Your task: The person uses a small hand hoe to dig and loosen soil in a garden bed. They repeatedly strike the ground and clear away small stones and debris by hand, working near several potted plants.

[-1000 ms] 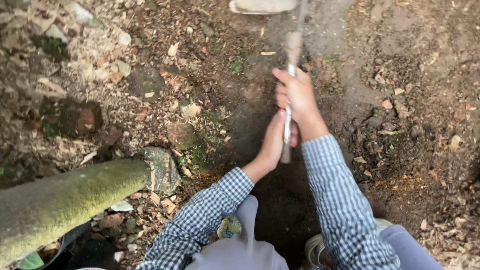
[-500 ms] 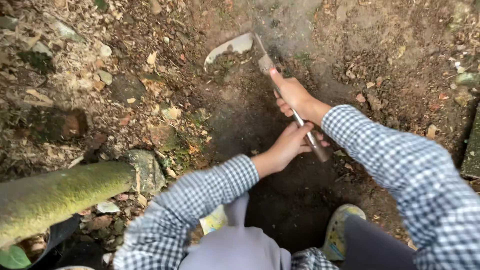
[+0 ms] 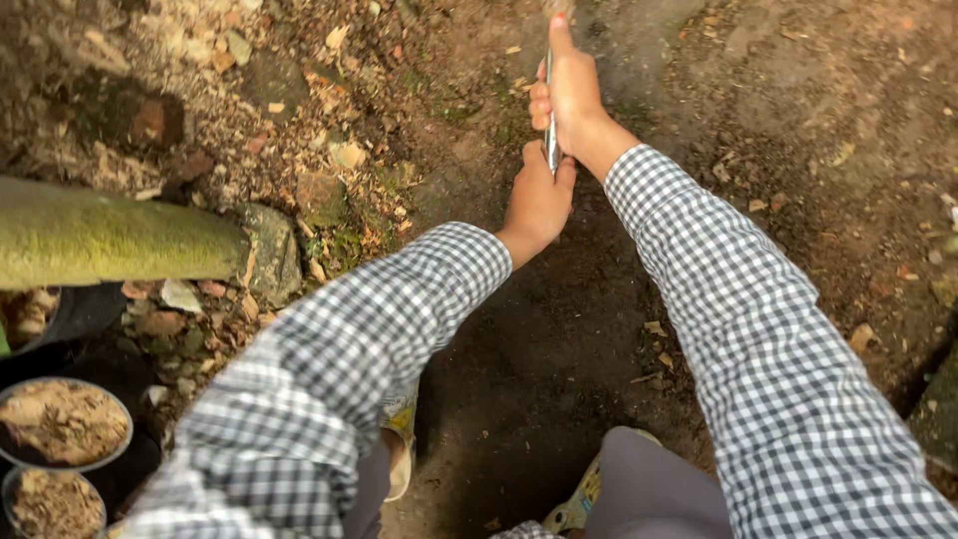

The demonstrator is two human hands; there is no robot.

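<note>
Gripping the stiff metal handle (image 3: 550,110) over bare soil (image 3: 559,329), I keep my left hand (image 3: 539,200) and right hand (image 3: 571,90) clamped around its slim, likely slippery shaft.

Both hands grip a thin metal handle (image 3: 549,110), the right hand (image 3: 571,95) above the left hand (image 3: 539,200). To their right lies open bare soil (image 3: 798,130) with only small leaves and pebbles, nothing standing up. Below them, between the sleeves, the dark earth (image 3: 539,379) is open too. To the left the way is crowded: a mossy log (image 3: 110,240) lies across, a stone (image 3: 267,255) at its end, a brick (image 3: 155,120) above, and pots (image 3: 62,424) low in the corner.
</note>
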